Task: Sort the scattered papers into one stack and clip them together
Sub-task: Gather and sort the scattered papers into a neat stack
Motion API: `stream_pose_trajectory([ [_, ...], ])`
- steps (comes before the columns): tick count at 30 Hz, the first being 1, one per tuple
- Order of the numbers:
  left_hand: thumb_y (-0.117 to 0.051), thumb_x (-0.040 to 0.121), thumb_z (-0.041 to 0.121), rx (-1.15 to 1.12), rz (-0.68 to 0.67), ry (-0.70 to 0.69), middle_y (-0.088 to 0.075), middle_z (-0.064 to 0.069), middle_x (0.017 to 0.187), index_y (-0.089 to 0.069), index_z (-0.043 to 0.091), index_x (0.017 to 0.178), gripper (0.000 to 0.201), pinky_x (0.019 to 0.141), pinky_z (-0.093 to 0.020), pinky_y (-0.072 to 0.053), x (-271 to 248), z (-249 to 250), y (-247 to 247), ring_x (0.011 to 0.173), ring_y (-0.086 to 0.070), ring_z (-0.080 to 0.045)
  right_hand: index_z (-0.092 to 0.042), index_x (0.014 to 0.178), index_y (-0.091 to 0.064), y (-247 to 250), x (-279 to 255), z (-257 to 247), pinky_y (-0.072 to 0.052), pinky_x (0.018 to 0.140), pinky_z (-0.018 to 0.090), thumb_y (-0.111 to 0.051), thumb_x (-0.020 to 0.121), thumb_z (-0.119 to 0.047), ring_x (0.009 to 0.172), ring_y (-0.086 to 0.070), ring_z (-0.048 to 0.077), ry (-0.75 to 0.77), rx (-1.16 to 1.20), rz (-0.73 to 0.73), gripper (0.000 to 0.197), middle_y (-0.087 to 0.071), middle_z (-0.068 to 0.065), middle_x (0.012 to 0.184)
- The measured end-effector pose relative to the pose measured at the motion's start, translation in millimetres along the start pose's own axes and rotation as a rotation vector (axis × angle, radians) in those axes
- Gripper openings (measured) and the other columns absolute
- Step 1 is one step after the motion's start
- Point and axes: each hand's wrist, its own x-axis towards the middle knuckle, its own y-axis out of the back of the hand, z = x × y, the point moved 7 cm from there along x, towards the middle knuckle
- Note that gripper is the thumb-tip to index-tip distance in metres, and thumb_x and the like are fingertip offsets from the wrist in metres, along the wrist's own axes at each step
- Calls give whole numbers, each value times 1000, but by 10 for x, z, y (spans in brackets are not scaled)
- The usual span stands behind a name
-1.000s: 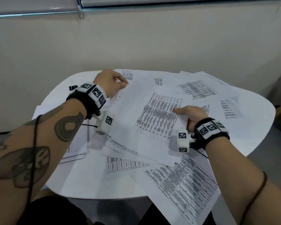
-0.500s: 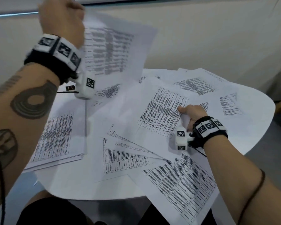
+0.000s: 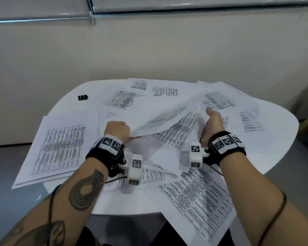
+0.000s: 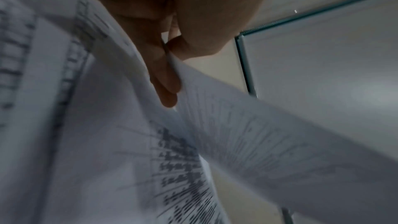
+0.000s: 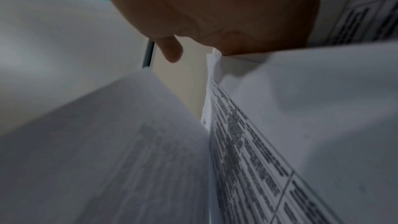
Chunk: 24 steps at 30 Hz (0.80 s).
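Observation:
Printed sheets lie scattered over the white table point(image 3: 73, 91). My left hand point(image 3: 118, 130) grips the near corner of one sheet point(image 3: 160, 118), which is lifted, curled and blurred. In the left wrist view the thumb and fingers point(image 4: 163, 67) pinch that sheet's edge point(image 4: 258, 142). My right hand point(image 3: 212, 121) stands on its edge on the papers just right of the lifted sheet. Its thumb point(image 5: 170, 52) sticks up, free of any paper, and its fingers are hidden. A squared stack point(image 3: 60, 142) lies at the left. The black binder clip point(image 3: 82, 97) sits at the back left.
One sheet point(image 3: 199, 197) hangs over the table's front edge near my right forearm. More sheets lie at the back point(image 3: 121, 100) and far right point(image 3: 251, 121). A beige wall rises right behind the table. The stack juts over the left edge.
My left hand came down from high at the left, where it held a sheet, to the middle and now lifts another sheet. My right hand has let go of that sheet's edge.

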Motion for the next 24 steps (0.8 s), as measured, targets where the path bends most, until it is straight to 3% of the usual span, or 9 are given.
stream_pose_trajectory([
  [2, -53, 91, 3, 126, 98, -86, -69, -9, 120, -67, 14, 115, 30, 100, -35, -53, -46, 0, -79, 115, -66, -34, -17, 126, -58, -58, -89, 35, -43, 109, 58, -63, 79, -70, 117, -64, 34, -42, 70, -60, 71, -69, 7, 122],
  [4, -52, 91, 3, 228, 71, -141, -65, -6, 123, -65, 14, 122, 35, 95, -28, -49, -112, 46, -178, 117, -63, -30, -17, 128, -65, -122, -154, 11, -48, 104, 58, -71, 76, -71, 113, -67, 34, -2, 29, -110, 75, -73, 9, 121],
  [6, -56, 93, 7, 217, -37, -162, -67, -5, 120, -65, 16, 123, 33, 91, -29, -51, -240, 126, -258, 110, -66, -27, -9, 137, -57, -85, -144, -33, -47, 103, 64, -86, 70, -58, 112, -64, 34, 52, -210, -53, 87, -68, 11, 124],
  [9, -68, 93, 31, 438, -204, -189, -61, -8, 133, -65, 17, 130, 39, 101, -37, -54, -369, 221, -295, 115, -65, -28, 4, 142, -46, -19, -160, -216, -55, 97, 58, -75, 86, -1, 104, -66, 37, 247, -415, 125, 62, -68, 23, 108],
  [12, -76, 79, 64, 503, -85, -229, -32, -14, 152, -45, 18, 147, 88, 115, -49, -41, -294, 374, 10, 138, -43, -37, -4, 126, -64, -160, -334, -507, -58, 95, 53, -77, 78, 7, 104, -73, 33, 478, -338, 10, 51, -76, 14, 112],
  [16, -79, 59, 78, 170, -38, -261, -25, -11, 164, -24, 17, 159, 128, 119, -52, -35, -118, 634, 506, 146, -37, -35, -3, 124, -67, -456, -973, -1154, -60, 93, 48, -81, 74, 3, 104, -75, 29, 820, -388, -238, 51, -77, 10, 114],
  [19, -86, 37, 81, -186, -13, -368, -43, -3, 158, -28, 18, 157, 148, 117, -50, -40, -76, 880, 835, 141, -47, -25, 5, 124, -63, -588, -1540, -1628, -60, 91, 47, -80, 71, 3, 106, -74, 32, 1043, -401, -360, 55, -76, 14, 114],
  [22, -102, 43, 49, -578, -39, -595, -71, -3, 129, -52, 6, 140, 118, 102, -44, -56, -169, 1166, 1039, 118, -69, -20, 11, 125, -60, -629, -1839, -1946, -59, 93, 56, -81, 74, -3, 111, -71, 41, 1172, -398, -356, 57, -71, 24, 121],
  [24, -103, 49, 37, -631, 11, -709, -76, -4, 119, -64, 4, 128, 94, 96, -43, -59, -306, 1330, 1171, 111, -73, -22, 12, 123, -61, -633, -1907, -2039, -59, 93, 54, -81, 76, -4, 110, -72, 38, 1219, -352, -306, 53, -71, 24, 120],
])
